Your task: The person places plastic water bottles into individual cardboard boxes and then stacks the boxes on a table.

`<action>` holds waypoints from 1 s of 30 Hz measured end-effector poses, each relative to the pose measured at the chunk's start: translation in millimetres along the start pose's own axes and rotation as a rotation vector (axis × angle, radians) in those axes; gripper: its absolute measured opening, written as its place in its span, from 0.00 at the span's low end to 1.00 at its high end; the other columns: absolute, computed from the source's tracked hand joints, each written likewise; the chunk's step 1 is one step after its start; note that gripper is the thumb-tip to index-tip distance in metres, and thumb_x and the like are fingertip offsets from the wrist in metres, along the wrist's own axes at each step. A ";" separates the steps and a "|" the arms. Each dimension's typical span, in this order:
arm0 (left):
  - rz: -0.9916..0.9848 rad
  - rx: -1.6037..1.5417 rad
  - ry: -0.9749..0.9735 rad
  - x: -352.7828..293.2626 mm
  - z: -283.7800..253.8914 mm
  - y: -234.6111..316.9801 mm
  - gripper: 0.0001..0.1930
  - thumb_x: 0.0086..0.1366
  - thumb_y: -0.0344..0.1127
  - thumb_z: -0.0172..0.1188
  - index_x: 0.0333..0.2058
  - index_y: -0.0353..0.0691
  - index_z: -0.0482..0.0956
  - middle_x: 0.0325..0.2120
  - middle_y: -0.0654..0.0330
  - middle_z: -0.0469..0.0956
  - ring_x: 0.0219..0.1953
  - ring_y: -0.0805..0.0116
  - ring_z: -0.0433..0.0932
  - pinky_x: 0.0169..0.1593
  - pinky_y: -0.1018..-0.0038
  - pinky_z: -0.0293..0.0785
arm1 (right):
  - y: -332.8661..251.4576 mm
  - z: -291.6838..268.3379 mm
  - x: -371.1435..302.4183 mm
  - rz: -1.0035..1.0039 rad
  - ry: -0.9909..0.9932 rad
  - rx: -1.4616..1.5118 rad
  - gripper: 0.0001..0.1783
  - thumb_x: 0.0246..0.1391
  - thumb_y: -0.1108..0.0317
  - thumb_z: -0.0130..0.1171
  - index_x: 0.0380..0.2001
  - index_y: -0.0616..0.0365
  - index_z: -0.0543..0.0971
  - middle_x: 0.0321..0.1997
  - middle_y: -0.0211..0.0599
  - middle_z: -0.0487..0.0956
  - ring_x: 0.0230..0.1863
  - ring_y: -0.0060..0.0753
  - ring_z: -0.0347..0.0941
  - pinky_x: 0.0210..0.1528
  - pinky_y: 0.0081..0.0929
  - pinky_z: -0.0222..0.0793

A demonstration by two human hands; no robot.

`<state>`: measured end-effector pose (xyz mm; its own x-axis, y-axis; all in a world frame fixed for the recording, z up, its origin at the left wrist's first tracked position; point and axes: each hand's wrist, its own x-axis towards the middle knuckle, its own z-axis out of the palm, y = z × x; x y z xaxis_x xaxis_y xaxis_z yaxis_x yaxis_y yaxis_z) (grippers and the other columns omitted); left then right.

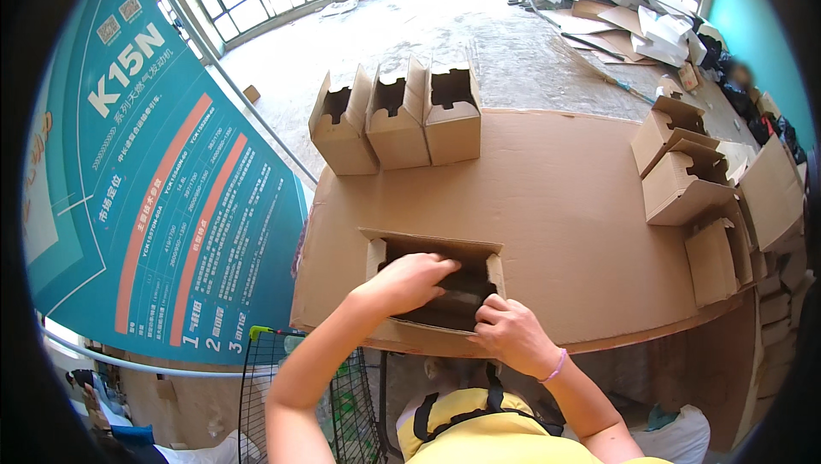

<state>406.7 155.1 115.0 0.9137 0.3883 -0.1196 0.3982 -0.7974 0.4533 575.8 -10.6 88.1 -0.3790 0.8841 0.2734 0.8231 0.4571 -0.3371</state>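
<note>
An open-topped brown cardboard box (436, 327) stands in front of me at the near edge of a cardboard-covered table, its inside dark and shadowed. My left hand (415, 283) reaches in over the box's left side, fingers half bent and a little apart, with nothing visible between them. At the near right corner, my right hand (516, 333) is closed with its fingers pinched on the box's edge. A pink band circles that wrist. What lies at the bottom of the box is too dark to make out.
Three open boxes (400, 126) line the far left of the brown tabletop (564, 199). More open boxes (684, 182) stand along the right side. A blue-green banner (171, 182) rises at left, above a black wire basket (342, 396). Scrap cardboard and foam (624, 23) are heaped far right.
</note>
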 end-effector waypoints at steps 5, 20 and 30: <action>-0.311 -0.519 1.085 -157.2 -15.9 -5.1 0.13 0.66 0.34 0.57 0.47 0.35 0.76 0.39 0.55 0.82 0.45 0.66 0.80 0.47 0.71 0.77 | -4.2 -0.4 3.7 0.042 0.012 0.000 0.09 0.48 0.64 0.64 0.19 0.54 0.79 0.28 0.29 0.73 0.40 0.30 0.69 0.38 0.26 0.69; -1.481 -0.414 -0.406 -425.8 484.7 -199.4 0.32 0.54 0.49 0.67 0.53 0.33 0.74 0.48 0.45 0.77 0.49 0.48 0.76 0.53 0.59 0.72 | -30.9 -9.1 19.8 0.277 -0.014 -0.136 0.08 0.40 0.67 0.70 0.20 0.57 0.81 0.28 0.29 0.78 0.41 0.33 0.72 0.43 0.28 0.74; -1.536 -0.454 -0.318 -396.1 457.0 -184.4 0.28 0.58 0.48 0.65 0.51 0.34 0.76 0.46 0.44 0.78 0.47 0.47 0.78 0.50 0.59 0.73 | -40.7 -12.7 22.5 0.344 -0.065 -0.184 0.06 0.38 0.69 0.69 0.21 0.57 0.82 0.28 0.29 0.78 0.40 0.33 0.71 0.42 0.28 0.74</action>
<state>8.2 -62.7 -324.9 -0.2950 0.4921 -0.8190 0.8948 0.4429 -0.0562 539.1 -10.5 119.4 -0.0888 0.9896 0.1134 0.9665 0.1131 -0.2304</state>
